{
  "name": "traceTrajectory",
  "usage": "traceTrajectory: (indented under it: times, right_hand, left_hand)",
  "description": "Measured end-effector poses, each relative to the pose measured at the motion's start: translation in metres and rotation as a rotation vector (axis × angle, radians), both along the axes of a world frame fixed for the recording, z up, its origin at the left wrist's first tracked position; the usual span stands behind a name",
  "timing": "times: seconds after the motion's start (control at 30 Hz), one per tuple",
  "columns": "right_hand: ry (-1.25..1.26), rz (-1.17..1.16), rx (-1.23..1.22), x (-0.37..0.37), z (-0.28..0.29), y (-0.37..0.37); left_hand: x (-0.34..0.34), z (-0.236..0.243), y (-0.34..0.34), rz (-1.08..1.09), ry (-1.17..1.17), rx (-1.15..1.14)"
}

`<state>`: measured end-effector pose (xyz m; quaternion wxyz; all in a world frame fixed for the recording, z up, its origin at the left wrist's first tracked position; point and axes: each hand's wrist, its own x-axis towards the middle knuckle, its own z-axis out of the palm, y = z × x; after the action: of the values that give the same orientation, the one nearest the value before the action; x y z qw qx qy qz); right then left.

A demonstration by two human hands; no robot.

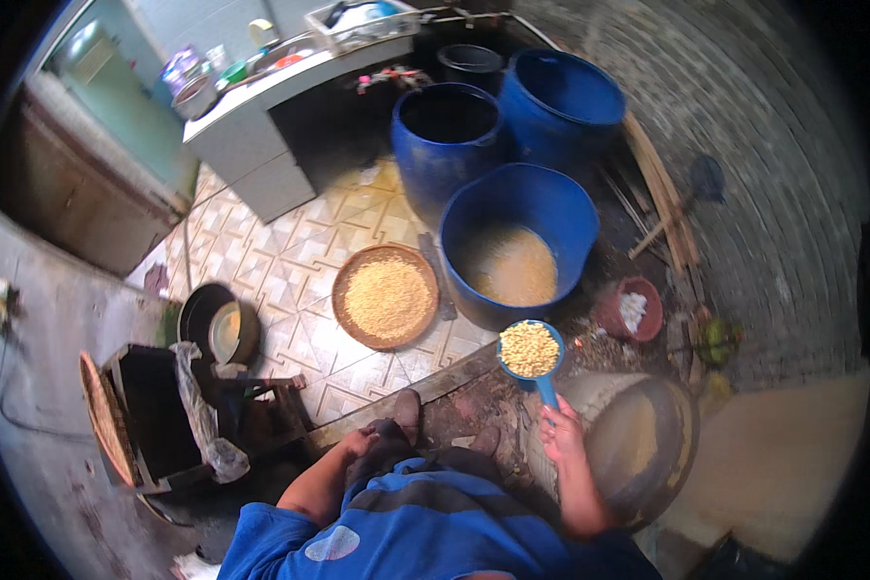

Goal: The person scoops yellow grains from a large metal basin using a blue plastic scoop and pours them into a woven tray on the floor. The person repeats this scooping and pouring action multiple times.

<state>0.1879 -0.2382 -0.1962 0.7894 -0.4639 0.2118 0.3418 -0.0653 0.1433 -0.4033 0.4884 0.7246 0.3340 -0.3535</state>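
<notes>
My right hand (561,435) is closed round the handle of a blue plastic dipper (548,392). The dipper is heaped with pale yellow soaked beans (529,349), likely soybeans, and is held level in front of the nearest blue drum. That wide, cut-down drum (451,253) has cloudy liquid and pale beans at its bottom. To its left, a round woven tray (337,302) on the tiles carries a broad layer of similar beans (389,297). My left hand (360,443) rests low by my dark-clothed thigh, apart from the dipper; its fingers are too small and partly hidden to read.
Two more blue drums (447,114) (565,89) and a dark bucket (470,62) stand behind. Right of me is a large round vat (691,425); a reddish pail (638,333) sits beyond it. A dark basin (246,333) and black stand (155,411) are left. A step edge (454,372) crosses the floor.
</notes>
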Motion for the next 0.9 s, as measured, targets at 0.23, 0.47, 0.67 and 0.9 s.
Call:
traceTrajectory:
  times: [0.23, 0.47, 0.67, 0.9]
  right_hand:
    - [-0.174, 0.542, -0.551, 0.078, -0.065, 0.176]
    - [-0.932, 0.906, -1.264, 0.121, -0.094, 0.304]
    - [-0.982, 1.125, -1.426, 0.149, -0.073, 0.362]
    - [-1.262, 1.156, -1.548, 0.157, -0.065, 0.393]
  left_hand:
    - [-0.054, 0.013, 0.038, 0.159, 0.082, -0.02]
    - [-0.101, 0.011, 0.055, 0.273, 0.115, -0.011]
    - [-0.102, 0.019, 0.067, 0.366, 0.123, -0.036]
    - [-0.075, 0.041, 0.079, 0.331, 0.104, 0.008]
